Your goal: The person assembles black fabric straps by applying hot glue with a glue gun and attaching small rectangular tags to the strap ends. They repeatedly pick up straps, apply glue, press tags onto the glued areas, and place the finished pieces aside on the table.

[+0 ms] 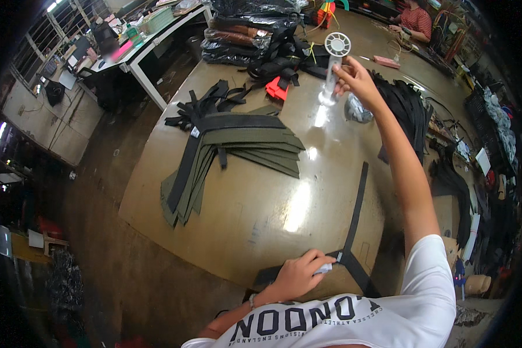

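Note:
My right hand (356, 81) reaches out over the far part of the table, closed round the handle of a small white handheld fan (337, 45). The fan's round grille points up. Close to my body, my left hand (300, 275) is closed on a small whitish piece (323, 268) that I cannot make out further. Under and beside those fingers lies a black Y-shaped strap piece (354, 223) with a small pale label at its joint. To the left rests a fanned stack of olive-green and black strap pieces (238, 136).
Black plastic-wrapped bundles (238, 35) are piled at the far edge, near a red-orange object (277, 88). A heap of black straps (403, 113) and a clear plastic bag (358, 109) lie at right. Another person (414, 26) sits at the far right. A white-legged desk (142, 55) stands left.

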Demonstrator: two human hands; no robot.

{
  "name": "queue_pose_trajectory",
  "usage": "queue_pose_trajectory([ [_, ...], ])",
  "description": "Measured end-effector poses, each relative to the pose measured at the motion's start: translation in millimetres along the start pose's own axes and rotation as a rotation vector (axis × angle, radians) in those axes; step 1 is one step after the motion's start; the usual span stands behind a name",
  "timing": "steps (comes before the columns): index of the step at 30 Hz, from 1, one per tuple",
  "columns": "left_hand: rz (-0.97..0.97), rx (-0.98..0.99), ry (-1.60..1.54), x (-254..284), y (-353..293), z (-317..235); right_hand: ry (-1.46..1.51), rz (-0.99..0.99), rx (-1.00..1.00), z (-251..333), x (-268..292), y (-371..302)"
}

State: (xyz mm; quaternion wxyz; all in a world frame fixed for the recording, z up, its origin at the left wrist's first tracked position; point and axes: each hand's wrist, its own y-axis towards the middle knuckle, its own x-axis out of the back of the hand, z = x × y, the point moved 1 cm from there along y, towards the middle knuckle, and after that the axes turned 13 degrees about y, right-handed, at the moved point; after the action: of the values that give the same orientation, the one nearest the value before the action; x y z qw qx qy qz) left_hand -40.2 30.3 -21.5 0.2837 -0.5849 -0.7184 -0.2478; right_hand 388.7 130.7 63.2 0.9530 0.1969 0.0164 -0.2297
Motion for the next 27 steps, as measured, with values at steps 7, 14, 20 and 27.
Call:
queue_pose_trajectory([
  [7, -0.146, -0.072, 0.089, -6.7, 1.7, 1.0, 0.325, 0.329, -0.369, 15.6, -174.0, -125.6],
  [14, -0.113, -0.05, 0.172, -19.2, 0.0, 10.7, -0.135, 0.813, 0.017, 5.2, -264.2, -201.4],
  [20, -0.149, -0.082, 0.14, -16.5, 2.3, 7.9, -0.094, 0.855, -0.152, 6.8, -253.6, -205.7],
  [27, -0.192, -0.109, 0.147, -7.3, 2.7, -1.0, -0.18, 0.783, -0.141, 1.6, -224.0, -196.1],
])
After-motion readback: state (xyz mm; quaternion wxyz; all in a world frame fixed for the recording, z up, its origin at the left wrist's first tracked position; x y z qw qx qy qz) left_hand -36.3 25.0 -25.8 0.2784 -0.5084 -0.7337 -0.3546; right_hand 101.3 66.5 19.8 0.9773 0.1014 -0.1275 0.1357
